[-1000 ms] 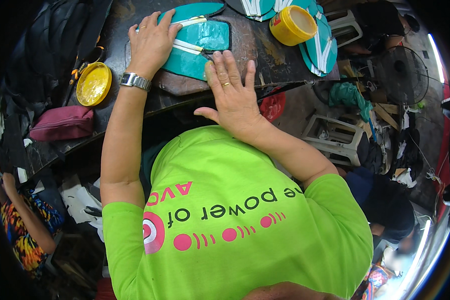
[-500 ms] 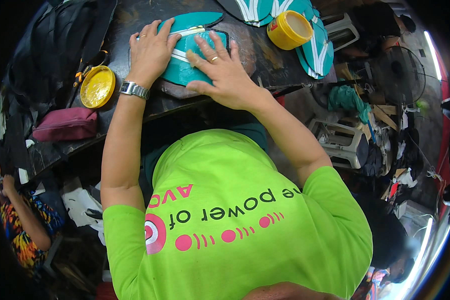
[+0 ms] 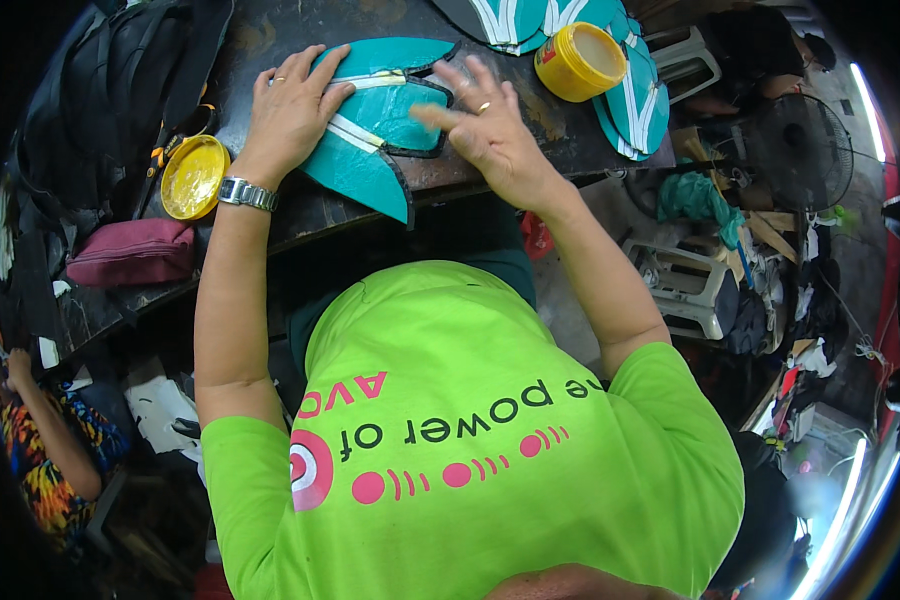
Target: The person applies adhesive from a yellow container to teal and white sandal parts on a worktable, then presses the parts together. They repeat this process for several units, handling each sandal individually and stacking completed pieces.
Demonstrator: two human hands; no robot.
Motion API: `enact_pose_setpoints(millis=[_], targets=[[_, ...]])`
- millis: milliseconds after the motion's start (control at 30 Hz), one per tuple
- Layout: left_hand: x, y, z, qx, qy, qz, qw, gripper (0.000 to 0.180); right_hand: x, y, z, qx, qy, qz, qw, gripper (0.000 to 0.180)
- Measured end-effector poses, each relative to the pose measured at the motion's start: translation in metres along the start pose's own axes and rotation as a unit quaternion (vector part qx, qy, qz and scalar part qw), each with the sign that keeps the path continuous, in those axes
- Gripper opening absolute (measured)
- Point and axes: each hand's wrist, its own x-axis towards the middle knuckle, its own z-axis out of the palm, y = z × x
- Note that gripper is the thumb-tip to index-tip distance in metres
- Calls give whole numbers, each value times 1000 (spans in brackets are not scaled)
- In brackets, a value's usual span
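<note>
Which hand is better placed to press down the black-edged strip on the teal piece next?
Probably the right hand: its spread fingers hover over the black-edged strip. The left hand lies flat on the teal piece, pinning it to the dark table, and looks better kept there.

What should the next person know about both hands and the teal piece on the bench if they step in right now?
Left hand: flat, palm down on the left part of the teal cut piece, pinning it to the dark workbench.
Right hand: open, fingers spread, at or just above the right side of the piece; contact is unclear. It holds nothing.
The piece has white stripes and a dark edge, and its point overhangs the near bench edge.
Nearby: yellow lid left of the left wrist, open yellow jar to the right, more teal pieces beyond it.
Done: piece laid flat.
Left: pressing it down, apparently.
</note>
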Motion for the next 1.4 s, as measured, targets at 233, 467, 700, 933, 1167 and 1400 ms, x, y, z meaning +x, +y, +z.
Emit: enact_pose_setpoints(millis=[233,467,700,933,1167,1400], targets=[[-1,1,-4,7,-23,-4,1000,50,-7,24,11,-254,-57,23,965,66],[-1,2,-5,22,-34,-15,999,51,-27,0,23,-269,-20,62,961,77],[-1,1,-5,20,-30,-14,999,51,-41,-12,13,-279,-18,1,960,70],[0,1,-5,11,-39,-18,999,51,-12,12,9,-332,-6,27,943,71],[-2,0,-1,13,-28,-22,999,51,-25,8,7,-226,-90,22,970,65],[-4,0,3,33,16,-9,999,50,-39,-13,15,-210,-96,43,972,65]])
